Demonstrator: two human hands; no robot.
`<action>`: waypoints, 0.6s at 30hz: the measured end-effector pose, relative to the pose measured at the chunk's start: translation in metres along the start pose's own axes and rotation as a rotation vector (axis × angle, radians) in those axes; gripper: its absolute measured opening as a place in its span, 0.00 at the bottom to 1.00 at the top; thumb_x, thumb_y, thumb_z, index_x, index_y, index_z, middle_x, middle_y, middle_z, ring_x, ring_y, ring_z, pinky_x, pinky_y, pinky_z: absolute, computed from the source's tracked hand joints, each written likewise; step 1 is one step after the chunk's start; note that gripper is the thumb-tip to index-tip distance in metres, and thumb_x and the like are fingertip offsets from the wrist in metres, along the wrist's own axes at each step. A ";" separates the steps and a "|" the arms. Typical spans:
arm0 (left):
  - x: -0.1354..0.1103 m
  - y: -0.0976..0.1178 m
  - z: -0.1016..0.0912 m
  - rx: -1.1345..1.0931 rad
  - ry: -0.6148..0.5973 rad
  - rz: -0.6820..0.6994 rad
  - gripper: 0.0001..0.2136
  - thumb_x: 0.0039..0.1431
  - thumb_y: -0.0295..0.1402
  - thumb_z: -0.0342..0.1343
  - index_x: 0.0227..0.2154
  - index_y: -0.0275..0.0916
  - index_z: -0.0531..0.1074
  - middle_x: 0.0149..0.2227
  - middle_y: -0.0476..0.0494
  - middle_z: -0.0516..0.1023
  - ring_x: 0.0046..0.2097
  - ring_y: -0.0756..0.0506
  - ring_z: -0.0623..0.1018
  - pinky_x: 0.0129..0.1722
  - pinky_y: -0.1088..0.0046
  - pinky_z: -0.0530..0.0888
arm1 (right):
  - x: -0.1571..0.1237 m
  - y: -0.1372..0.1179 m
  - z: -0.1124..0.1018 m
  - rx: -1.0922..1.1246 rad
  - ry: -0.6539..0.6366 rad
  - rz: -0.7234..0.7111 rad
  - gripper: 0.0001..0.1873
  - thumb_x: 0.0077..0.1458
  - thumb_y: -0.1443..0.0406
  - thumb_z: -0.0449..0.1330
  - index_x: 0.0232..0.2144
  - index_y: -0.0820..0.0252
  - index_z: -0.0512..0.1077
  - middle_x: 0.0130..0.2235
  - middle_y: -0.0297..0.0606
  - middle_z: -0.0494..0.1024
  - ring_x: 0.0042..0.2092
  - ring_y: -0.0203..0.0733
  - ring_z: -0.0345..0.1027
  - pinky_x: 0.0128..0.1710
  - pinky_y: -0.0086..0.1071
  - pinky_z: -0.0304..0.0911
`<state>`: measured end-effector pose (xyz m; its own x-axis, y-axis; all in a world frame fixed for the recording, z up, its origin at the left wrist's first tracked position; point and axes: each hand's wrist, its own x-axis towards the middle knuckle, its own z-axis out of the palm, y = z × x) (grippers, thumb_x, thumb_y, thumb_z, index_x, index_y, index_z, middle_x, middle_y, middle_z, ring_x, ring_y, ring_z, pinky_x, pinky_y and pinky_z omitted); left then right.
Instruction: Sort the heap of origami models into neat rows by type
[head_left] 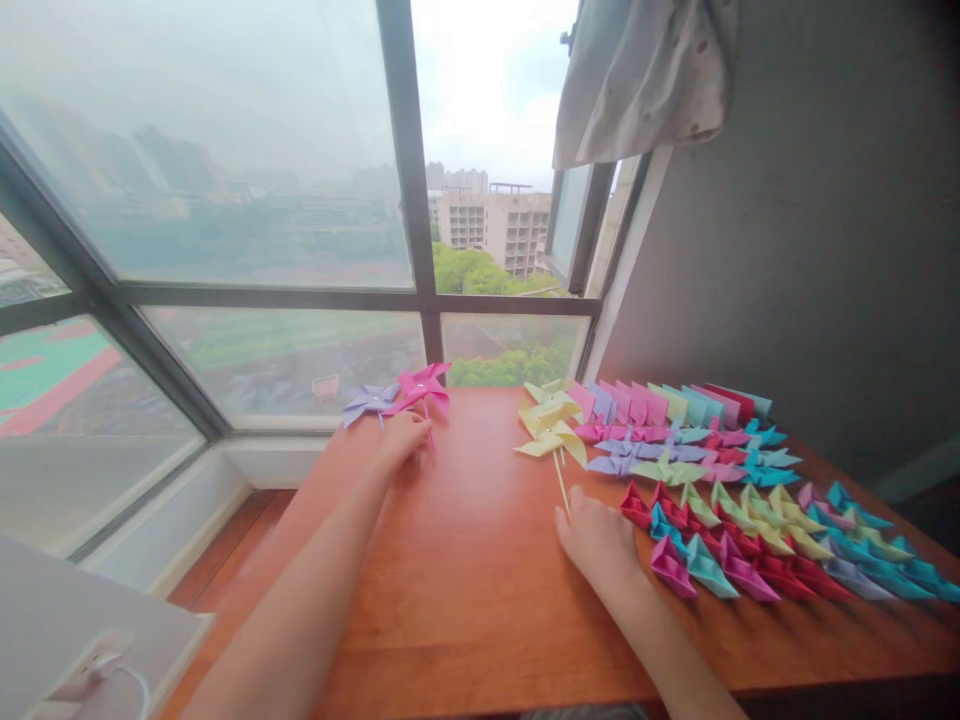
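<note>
My left hand (407, 435) is at the far left of the table, its fingers closed at the stick of a pink pinwheel (421, 386). Beside that, a lilac pinwheel (373, 401) sits by the table's edge, its short stick partly behind my hand. My right hand (598, 532) pinches the lower end of the stick of a yellow pinwheel (551, 430), whose head points away from me. Just behind the yellow one is a pale yellow-green pinwheel (546, 392), partly overlapped by it.
Rows of folded paper boats (739, 570) in several colours cover the table's (465, 600) right side. Behind them lie folded paper pieces (660, 458) and upright paper planes or folded sheets (637, 402). Windows (270, 200) stand beyond the far edge, and a curtain (645, 90) hangs above.
</note>
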<state>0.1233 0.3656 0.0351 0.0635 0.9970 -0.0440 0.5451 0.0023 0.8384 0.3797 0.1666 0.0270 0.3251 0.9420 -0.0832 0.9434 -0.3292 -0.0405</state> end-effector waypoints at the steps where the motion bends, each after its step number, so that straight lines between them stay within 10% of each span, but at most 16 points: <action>1: 0.003 0.000 -0.003 0.054 -0.005 -0.011 0.12 0.65 0.36 0.56 0.46 0.36 0.72 0.46 0.42 0.76 0.41 0.45 0.78 0.40 0.64 0.78 | 0.001 0.000 0.001 -0.002 -0.011 0.006 0.12 0.63 0.61 0.50 0.41 0.61 0.69 0.36 0.49 0.80 0.39 0.54 0.77 0.35 0.38 0.65; 9: -0.026 0.013 0.004 0.271 -0.033 0.095 0.10 0.60 0.35 0.58 0.26 0.35 0.72 0.31 0.46 0.76 0.36 0.46 0.76 0.36 0.69 0.71 | 0.013 0.006 0.004 0.111 -0.046 0.055 0.11 0.60 0.64 0.51 0.37 0.61 0.72 0.35 0.49 0.79 0.40 0.52 0.76 0.35 0.35 0.63; 18: -0.096 0.036 0.087 0.067 -0.299 0.278 0.13 0.55 0.39 0.53 0.21 0.37 0.73 0.21 0.49 0.76 0.26 0.46 0.76 0.27 0.74 0.66 | 0.000 -0.006 0.015 0.179 0.147 -0.001 0.08 0.61 0.64 0.53 0.32 0.57 0.70 0.28 0.37 0.79 0.32 0.42 0.75 0.27 0.29 0.51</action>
<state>0.2096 0.2632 0.0220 0.4504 0.8927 0.0148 0.5257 -0.2785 0.8038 0.3726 0.1677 0.0120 0.3425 0.9374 0.0628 0.9215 -0.3221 -0.2173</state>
